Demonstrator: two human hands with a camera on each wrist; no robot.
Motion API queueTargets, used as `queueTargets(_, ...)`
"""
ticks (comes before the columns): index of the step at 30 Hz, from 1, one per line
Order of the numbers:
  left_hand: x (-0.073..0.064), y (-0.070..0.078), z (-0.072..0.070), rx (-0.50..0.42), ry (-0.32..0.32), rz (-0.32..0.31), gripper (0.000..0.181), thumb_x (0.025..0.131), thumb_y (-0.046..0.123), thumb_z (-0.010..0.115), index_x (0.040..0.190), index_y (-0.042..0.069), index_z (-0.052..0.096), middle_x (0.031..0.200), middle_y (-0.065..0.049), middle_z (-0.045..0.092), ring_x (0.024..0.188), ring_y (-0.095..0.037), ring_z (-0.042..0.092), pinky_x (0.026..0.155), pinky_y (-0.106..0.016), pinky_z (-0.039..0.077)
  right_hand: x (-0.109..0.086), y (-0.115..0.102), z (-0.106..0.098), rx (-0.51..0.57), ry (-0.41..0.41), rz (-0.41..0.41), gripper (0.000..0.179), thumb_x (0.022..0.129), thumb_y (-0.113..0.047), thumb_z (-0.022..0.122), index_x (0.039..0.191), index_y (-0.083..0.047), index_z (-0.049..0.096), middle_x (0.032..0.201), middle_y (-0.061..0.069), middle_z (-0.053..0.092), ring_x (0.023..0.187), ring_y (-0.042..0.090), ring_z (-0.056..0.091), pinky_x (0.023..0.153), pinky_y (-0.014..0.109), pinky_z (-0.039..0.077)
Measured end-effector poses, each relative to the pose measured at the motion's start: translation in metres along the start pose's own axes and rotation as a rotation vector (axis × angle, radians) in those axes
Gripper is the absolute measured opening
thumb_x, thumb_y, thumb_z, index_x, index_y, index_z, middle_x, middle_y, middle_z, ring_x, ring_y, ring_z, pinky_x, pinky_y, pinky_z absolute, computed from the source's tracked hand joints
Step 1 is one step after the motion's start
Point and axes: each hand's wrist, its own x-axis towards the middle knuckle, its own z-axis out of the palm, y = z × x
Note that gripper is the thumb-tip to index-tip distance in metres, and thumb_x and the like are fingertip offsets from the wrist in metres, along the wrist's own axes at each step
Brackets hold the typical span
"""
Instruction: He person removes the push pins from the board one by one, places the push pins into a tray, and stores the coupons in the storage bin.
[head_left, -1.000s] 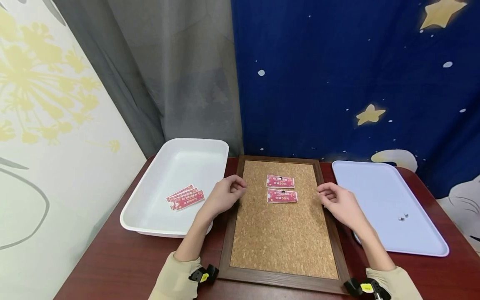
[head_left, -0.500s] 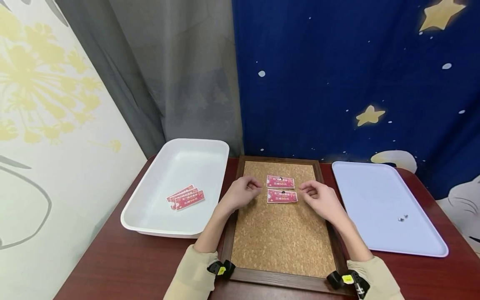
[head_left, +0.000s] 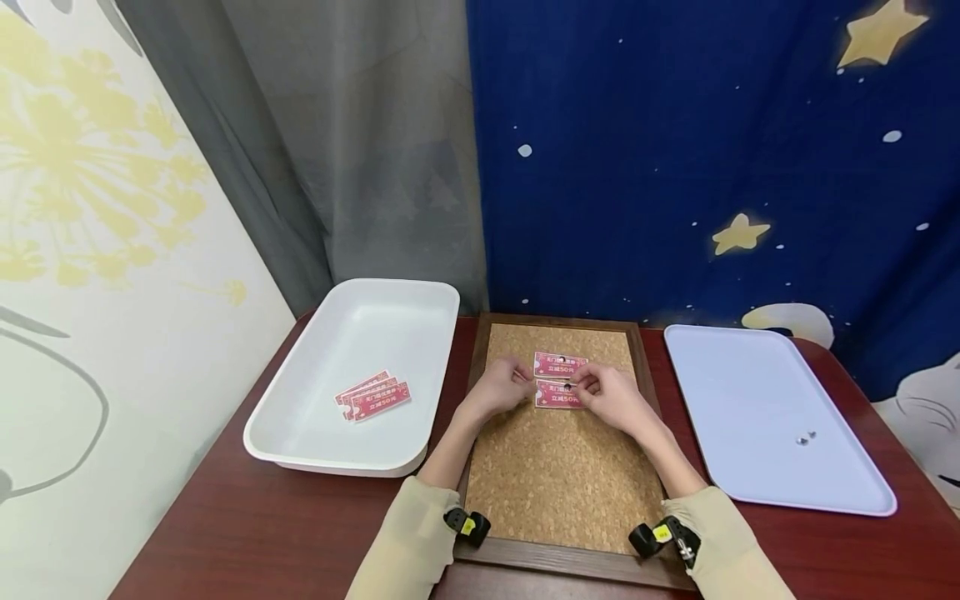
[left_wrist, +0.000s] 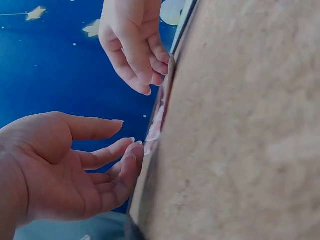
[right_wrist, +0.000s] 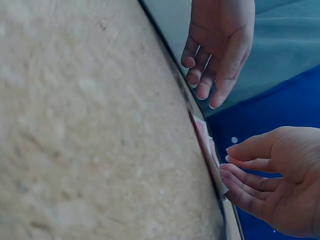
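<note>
Two pink-and-white paper coupons lie one above the other on a framed cork board [head_left: 562,483]. A small dark pin-like dot shows on the upper coupon [head_left: 557,364] and on the lower coupon [head_left: 551,394]. My left hand [head_left: 501,388] is at the lower coupon's left edge, its thumb apart from its loosely bent fingers in the left wrist view. My right hand [head_left: 617,398] covers the lower coupon's right end. In the right wrist view its fingertips [right_wrist: 225,172] are at the coupon's edge, and a gap shows between thumb and fingers.
At left, a deep white tray [head_left: 405,304] holds several overlapping pink coupons [head_left: 378,400]. A shallow pale-blue tray [head_left: 757,392] at right has a few tiny shiny pieces [head_left: 804,440] in it. Curtains [head_left: 675,167] hang behind the red-brown table [head_left: 247,533].
Both hands have moved inward from the board's sides to the lower coupon, one at each end. The coupons and trays stay where they were.
</note>
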Motion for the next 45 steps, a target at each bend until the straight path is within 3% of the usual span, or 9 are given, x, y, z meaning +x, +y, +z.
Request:
queueTargets(11, 0.017, -0.006, 0.01, 0.058, -0.008, -0.099, 0.01, 0.092, 0.009, 0.07, 0.096, 0.001, 0.065, 0.086, -0.006, 0.06, 0.077, -0.018, 0.053, 0.063, -0.028, 0.041, 0.01, 0.009, 0.009, -0.029, -0.024, 0.04, 0.006, 0.087, -0.001, 0.071, 0.092, 0.0, 0.067, 0.08, 0.005, 0.067, 0.073, 0.015, 0.064, 0.07, 0.033, 0.051)
queueTargets(25, 0.023, -0.01, 0.015, 0.061, -0.007, -0.121, 0.009, 0.092, 0.006, 0.069, 0.084, 0.003, 0.064, 0.075, -0.003, 0.056, 0.065, -0.015, 0.049, 0.054, -0.026, 0.038, 0.019, 0.008, 0.015, -0.079, 0.004, 0.157, 0.011, 0.086, -0.013, 0.074, 0.084, -0.004, 0.069, 0.074, 0.001, 0.067, 0.07, 0.014, 0.061, 0.068, 0.034, 0.049)
queueTargets(45, 0.022, -0.01, 0.015, 0.136, 0.008, -0.108, 0.011, 0.089, 0.009, 0.071, 0.08, 0.005, 0.065, 0.078, -0.003, 0.057, 0.068, -0.016, 0.049, 0.055, -0.026, 0.037, 0.022, 0.005, 0.017, -0.143, 0.042, 0.176, 0.007, 0.076, -0.011, 0.072, 0.071, -0.01, 0.067, 0.066, -0.002, 0.062, 0.061, 0.014, 0.054, 0.058, 0.031, 0.043)
